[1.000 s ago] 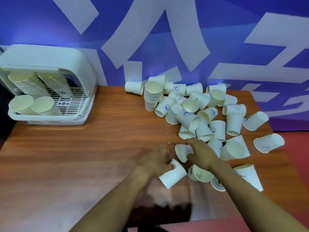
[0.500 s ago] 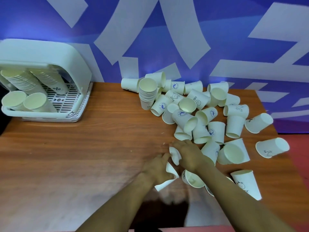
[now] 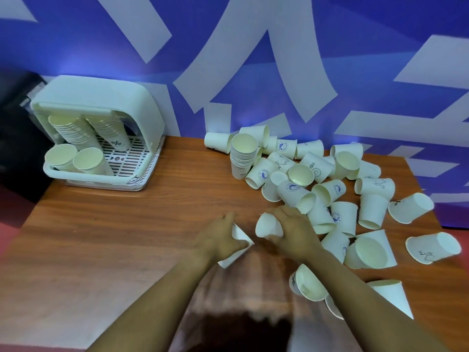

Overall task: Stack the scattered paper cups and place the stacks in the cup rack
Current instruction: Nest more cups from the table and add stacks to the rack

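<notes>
White paper cups fill both my hands now: the right hand has lifted one cup out of the scatter and brought it toward the cup in the left hand, which I think lies mouth-right, though it's blurred. Nesting comes next. A stack waits upright on the counter; the rack already holds stacks.
</notes>
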`<state>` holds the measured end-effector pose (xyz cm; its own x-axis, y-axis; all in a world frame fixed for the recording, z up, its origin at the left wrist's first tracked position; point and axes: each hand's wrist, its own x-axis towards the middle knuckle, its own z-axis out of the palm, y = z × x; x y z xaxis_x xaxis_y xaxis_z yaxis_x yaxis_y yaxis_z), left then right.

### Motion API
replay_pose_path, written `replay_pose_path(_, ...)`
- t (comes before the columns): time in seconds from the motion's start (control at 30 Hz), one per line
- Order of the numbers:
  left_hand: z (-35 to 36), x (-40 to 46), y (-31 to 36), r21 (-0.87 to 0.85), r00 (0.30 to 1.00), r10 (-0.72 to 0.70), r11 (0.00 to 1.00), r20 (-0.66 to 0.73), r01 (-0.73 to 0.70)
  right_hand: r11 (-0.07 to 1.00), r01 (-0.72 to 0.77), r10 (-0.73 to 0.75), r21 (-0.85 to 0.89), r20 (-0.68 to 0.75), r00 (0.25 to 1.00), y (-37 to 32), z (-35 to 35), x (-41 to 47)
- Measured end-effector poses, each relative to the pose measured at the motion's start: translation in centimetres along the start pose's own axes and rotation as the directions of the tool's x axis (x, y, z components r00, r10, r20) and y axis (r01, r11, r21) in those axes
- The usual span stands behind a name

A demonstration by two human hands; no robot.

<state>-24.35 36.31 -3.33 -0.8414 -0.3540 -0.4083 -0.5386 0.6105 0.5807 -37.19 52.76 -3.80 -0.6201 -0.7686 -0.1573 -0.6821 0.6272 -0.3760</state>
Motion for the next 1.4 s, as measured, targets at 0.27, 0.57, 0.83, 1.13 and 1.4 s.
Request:
replay_pose_path(0.27, -6.8, -2.6, -3.5, -0.140, 0.976, -0.051, 0.990, -0.213, 0.022, 0.925, -0.055, 0.113, 0.377, -0.134, 0.985, -5.6, -0.6, 2.7)
replay_pose_path(0.57, -13.8, -3.4, -9.5, -0.141, 0.973, 0.031, 0.988, -0.228, -0.064, 0.925, -0.088, 0.150, 0.369, -0.141, 0.979, -12.6, 0.4, 4.7)
replay_pose_path(0.83, -23.8, -4.8, -19.8, -0.201, 0.951, -0.047, 0.979, -0.307, -0.017, 0.901, -0.033, 0.122, 0.433, -0.179, 0.976, -26.0, 3.1, 10.7)
replay_pose_path(1.13, -29.4, -6.6, -28.6, -0.229, 0.948, -0.087, 0.973, -0.306, 0.016, 0.921, -0.016, 0.093, 0.388, -0.181, 0.979, -36.7, 6.2, 15.3)
replay_pose_path(1.4, -32.2, -5.3, -30.3, -0.410, 0.886, -0.112, 0.907, -0.449, -0.093, 0.915, 0.007, 0.066, 0.404, -0.166, 0.984, -39.9, 6.6, 17.5)
